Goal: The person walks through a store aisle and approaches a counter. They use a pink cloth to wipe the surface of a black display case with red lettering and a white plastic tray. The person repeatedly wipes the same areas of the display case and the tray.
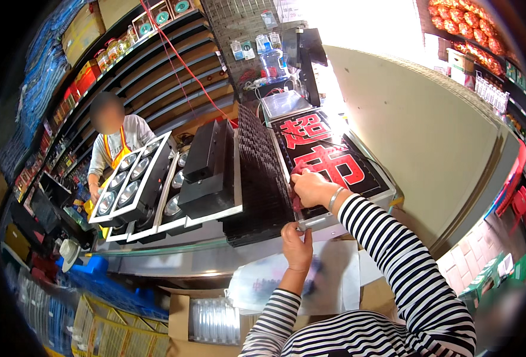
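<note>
A black sign board (pixel 370 176) with large red characters and a pale metal frame lies on the counter in front of me. My right hand (pixel 314 188) presses a dark red cloth (pixel 297 203) against the frame's left side. Part of the cloth is hidden under my fingers. My left hand (pixel 296 247) pinches the near left corner of the same frame between thumb and fingers. Just left of the sign rises a stack of thin black grid panels (pixel 260 196), its edge close to both hands.
Left of the panels, several grille lamps (pixel 129 192) and a black lamp housing (pixel 211 178) lie on the glass counter (pixel 191 256). A person (pixel 122 134) in a yellow apron stands behind them. A metal-topped scale (pixel 285 105) and a water jug (pixel 274 62) are beyond the sign. An open carton (pixel 180 317) sits below.
</note>
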A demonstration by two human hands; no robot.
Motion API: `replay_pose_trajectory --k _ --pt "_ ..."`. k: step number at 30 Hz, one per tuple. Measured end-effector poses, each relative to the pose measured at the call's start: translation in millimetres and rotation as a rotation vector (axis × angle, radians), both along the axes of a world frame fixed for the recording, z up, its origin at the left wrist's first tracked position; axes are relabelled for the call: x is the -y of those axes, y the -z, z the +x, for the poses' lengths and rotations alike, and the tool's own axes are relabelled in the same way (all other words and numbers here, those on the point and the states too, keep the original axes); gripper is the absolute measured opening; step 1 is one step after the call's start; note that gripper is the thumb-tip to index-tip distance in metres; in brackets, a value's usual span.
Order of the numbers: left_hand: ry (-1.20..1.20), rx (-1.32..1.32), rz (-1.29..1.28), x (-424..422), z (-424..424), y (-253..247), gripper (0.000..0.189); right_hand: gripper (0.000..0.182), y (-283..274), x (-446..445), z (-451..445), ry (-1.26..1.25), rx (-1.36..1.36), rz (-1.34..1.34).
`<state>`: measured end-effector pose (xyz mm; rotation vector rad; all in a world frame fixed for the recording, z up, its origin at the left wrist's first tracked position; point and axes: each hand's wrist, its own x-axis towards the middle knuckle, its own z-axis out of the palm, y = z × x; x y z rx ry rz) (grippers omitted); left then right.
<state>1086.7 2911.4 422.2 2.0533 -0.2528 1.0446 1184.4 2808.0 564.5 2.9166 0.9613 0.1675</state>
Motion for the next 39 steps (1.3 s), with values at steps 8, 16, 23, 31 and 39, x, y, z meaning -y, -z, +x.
replay_pose_trajectory --k 8,16,23,31,39 --pt "0.005 -0.060 -0.045 0.3 -0.2 -1.9 0.041 0.024 -8.4 9.9 -38.5 -0.144 -0.026 -0.084" --pt "-0.007 -0.108 -0.054 2.2 1.0 -5.6 0.042 0.013 7.3 42.8 -54.8 -0.274 0.040 0.093" --pt "-0.068 -0.181 -0.025 3.8 -0.9 -8.7 0.039 0.012 16.0 92.7 -76.0 -0.073 0.106 0.164" --pt "-0.041 -0.183 -0.020 3.6 1.3 -10.8 0.038 0.014 23.0 179.4 -88.2 0.230 0.324 0.041" --pt "-0.095 -0.186 0.100 -0.4 0.6 -9.6 0.031 0.016 20.7 138.4 -89.0 0.416 0.455 0.138"
